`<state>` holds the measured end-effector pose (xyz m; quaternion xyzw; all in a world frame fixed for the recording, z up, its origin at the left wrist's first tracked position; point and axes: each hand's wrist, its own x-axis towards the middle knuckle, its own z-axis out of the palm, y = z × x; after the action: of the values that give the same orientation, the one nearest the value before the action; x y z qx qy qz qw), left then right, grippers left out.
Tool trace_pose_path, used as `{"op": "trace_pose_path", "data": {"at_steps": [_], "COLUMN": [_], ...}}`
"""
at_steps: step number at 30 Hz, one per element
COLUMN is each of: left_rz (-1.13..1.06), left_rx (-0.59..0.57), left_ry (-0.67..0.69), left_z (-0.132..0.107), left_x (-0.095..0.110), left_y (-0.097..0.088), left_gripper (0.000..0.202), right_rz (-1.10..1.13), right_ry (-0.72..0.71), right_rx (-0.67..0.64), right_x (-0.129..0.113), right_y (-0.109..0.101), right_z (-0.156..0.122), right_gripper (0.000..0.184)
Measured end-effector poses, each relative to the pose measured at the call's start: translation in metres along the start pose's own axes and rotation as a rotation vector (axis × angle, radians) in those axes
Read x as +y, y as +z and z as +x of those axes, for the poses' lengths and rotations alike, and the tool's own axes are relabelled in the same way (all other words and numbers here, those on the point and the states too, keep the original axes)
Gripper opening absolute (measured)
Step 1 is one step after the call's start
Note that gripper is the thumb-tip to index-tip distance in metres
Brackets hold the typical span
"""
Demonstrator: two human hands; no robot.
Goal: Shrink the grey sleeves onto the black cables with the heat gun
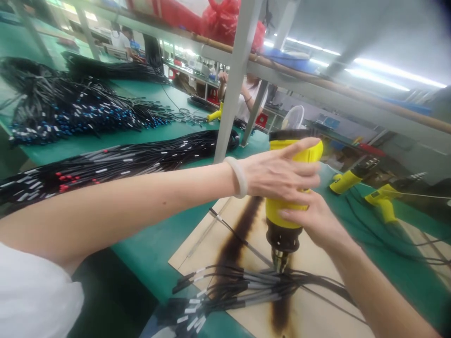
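Left hand [287,173] and right hand [317,220] grasp a yellow plastic heat gun [276,211].
Arms [158,195] converge; cylindrical metal nozzle [279,259] points down at slender black cables [232,285] on scorched board [199,241].

Bright ceiling tubes [400,73], hazy upper left, blurred edges

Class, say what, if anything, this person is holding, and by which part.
A yellow heat gun, held by its body: the left hand lies across the upper part, and the right hand grips lower down, above the black collar.
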<state>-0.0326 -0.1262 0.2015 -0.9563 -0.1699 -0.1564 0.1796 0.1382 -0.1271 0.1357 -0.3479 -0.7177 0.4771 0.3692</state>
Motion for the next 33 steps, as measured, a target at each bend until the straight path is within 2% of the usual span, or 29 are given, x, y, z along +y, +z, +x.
{"op": "trace_pose_path", "data": {"at_steps": [2, 4, 5, 6, 7, 9, 11, 13, 16, 20, 28, 33], "left_rz": [-0.101, -0.136, -0.121, -0.078, -0.074, -0.183, -0.315, -0.393, -0.41, -0.363, -0.386, -0.449], "left_rx": [0.013, 0.07, 0.106, 0.151, 0.139, 0.003, -0.189, -0.275, -0.262, -0.221, -0.182, -0.158], "left_ry": [-0.136, -0.383, -0.5, -0.564, -0.594, -0.552, -0.572, -0.588, -0.587, -0.531, -0.495, -0.508], "left_z": [-0.012, -0.035, -0.05, -0.066, -0.083, -0.114, -0.138, -0.151, -0.157, -0.154, -0.148, -0.147], "left_x": [0.006, 0.008, 0.008, 0.008, 0.008, 0.009, 0.012, 0.018, 0.024, 0.025, 0.024, 0.025], "left_y": [-0.001, 0.008, 0.017, 0.03, 0.044, 0.078, 0.11, 0.135, 0.157, 0.17, 0.177, 0.177], "left_gripper": [0.042, 0.042, 0.041, 0.041, 0.039, 0.028, 0.02, 0.017, 0.014, 0.008, 0.019, 0.018], "right_rz": [0.042, 0.077, 0.096, 0.111, 0.126, 0.143, 0.136, 0.097, 0.016, -0.096, -0.17, -0.201], "right_ry": [-0.013, -0.002, -0.002, -0.017, -0.048, -0.117, -0.146, -0.145, -0.181, -0.245, -0.285, -0.269], "right_rx": [0.124, 0.241, 0.295, 0.348, 0.389, 0.457, 0.496, 0.513, 0.539, 0.517, 0.495, 0.557], "right_x": [0.01, 0.021, 0.026, 0.03, 0.034, 0.039, 0.041, 0.042, 0.044, 0.053, 0.065, 0.065], "right_y": [0.005, 0.006, 0.007, 0.008, 0.01, 0.015, 0.023, 0.031, 0.04, 0.041, 0.042, 0.045], "right_z": [-0.006, -0.015, -0.018, -0.021, -0.021, -0.019, -0.014, -0.008, -0.001, 0.006, 0.005, 0.002], "right_gripper": [0.044, 0.046, 0.047, 0.047, 0.045, 0.04, 0.039, 0.038, 0.036, 0.04, 0.041, 0.038]}}
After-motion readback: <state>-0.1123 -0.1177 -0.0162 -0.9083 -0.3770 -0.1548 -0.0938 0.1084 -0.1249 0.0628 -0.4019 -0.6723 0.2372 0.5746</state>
